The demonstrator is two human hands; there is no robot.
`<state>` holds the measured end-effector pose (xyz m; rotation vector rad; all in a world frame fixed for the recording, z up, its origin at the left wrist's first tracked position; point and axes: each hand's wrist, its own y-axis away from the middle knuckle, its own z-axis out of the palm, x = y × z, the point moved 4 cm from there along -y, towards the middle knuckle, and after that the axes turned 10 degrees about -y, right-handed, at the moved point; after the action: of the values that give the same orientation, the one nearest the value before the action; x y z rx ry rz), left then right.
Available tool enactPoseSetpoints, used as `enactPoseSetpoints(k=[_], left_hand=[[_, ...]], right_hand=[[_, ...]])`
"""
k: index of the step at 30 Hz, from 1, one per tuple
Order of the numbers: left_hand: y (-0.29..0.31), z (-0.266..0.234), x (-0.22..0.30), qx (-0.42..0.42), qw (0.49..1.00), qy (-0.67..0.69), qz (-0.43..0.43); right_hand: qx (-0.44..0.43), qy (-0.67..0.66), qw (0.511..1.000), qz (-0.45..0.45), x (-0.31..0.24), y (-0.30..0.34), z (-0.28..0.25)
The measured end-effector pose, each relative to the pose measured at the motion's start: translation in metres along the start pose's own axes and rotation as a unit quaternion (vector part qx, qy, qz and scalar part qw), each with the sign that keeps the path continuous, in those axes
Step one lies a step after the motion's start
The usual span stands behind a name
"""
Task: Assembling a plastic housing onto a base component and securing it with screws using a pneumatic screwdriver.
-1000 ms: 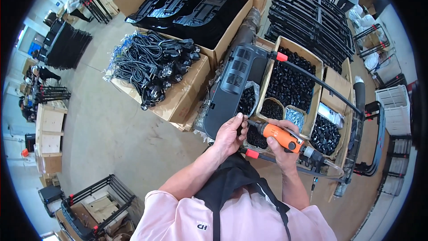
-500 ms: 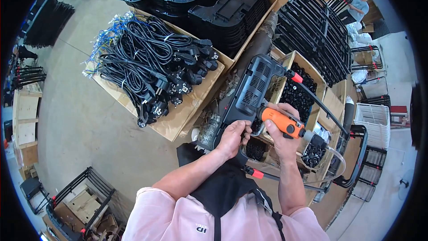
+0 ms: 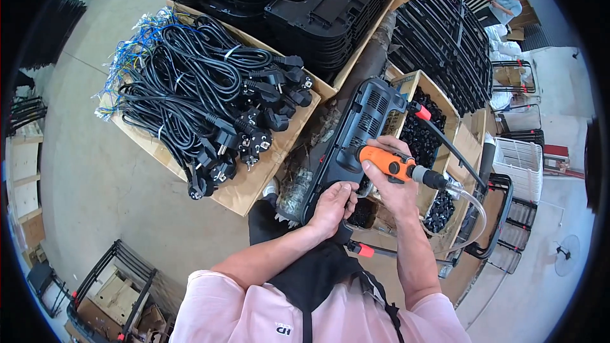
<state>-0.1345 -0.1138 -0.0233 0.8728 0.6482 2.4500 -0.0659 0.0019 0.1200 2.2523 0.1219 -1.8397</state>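
Observation:
A long black plastic housing with vent slots [image 3: 372,113] lies tilted in front of me over a worn padded support. My right hand [image 3: 395,195] is wrapped round an orange air screwdriver [image 3: 385,161] whose clear hose trails off to the right. The driver's nose points left at the housing, below the vents; its tip is hidden. My left hand [image 3: 332,206] rests by the near right edge of the housing, fingers pinched together. Whatever sits between those fingers is too small or hidden to make out. A black tube with a red clip [image 3: 422,112] joins the housing's upper right.
Black power cords [image 3: 190,82] lie heaped on a cardboard box at left. Behind stands a carton of stacked black plastic shells [image 3: 324,16]. Wooden bins of small black parts [image 3: 420,130] are at right, with black tube frames [image 3: 438,44] beyond. Another person [image 3: 506,5] is far right.
My right hand has brought the screwdriver leftward onto the housing. My left hand has slid slightly toward me, fingers still pinched. The whole view has shifted a little.

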Motion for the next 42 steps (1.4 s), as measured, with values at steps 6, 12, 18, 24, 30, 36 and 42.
enactPoseSetpoints(k=[6, 12, 18, 24, 30, 36, 42], left_hand=[[-0.002, 0.000, 0.002, -0.027, 1.000, 0.008, 0.011], [0.000, -0.003, 0.003, -0.046, 0.998, 0.029, 0.014], [-0.003, -0.004, -0.002, -0.072, 0.996, -0.031, 0.030], [-0.004, -0.003, -0.002, -0.073, 0.997, -0.034, 0.014], [-0.003, -0.002, -0.005, -0.075, 0.996, -0.049, -0.002], [0.006, 0.001, -0.009, -0.078, 0.996, -0.025, 0.017], [0.020, 0.008, -0.024, -0.088, 0.996, 0.006, -0.019]], right_hand=[[-0.013, 0.011, 1.000, -0.002, 0.005, -0.005, 0.007], [-0.058, 0.083, 0.995, 0.011, 0.005, -0.008, 0.013], [-0.083, 0.057, 0.995, 0.001, 0.009, -0.009, 0.015], [-0.086, 0.053, 0.995, 0.009, 0.011, -0.011, 0.015], [-0.046, 0.017, 0.999, -0.002, 0.011, -0.008, 0.016], [0.004, -0.025, 0.999, -0.042, 0.011, 0.026, 0.002], [0.009, -0.091, 0.993, -0.072, -0.021, 0.053, -0.027]])
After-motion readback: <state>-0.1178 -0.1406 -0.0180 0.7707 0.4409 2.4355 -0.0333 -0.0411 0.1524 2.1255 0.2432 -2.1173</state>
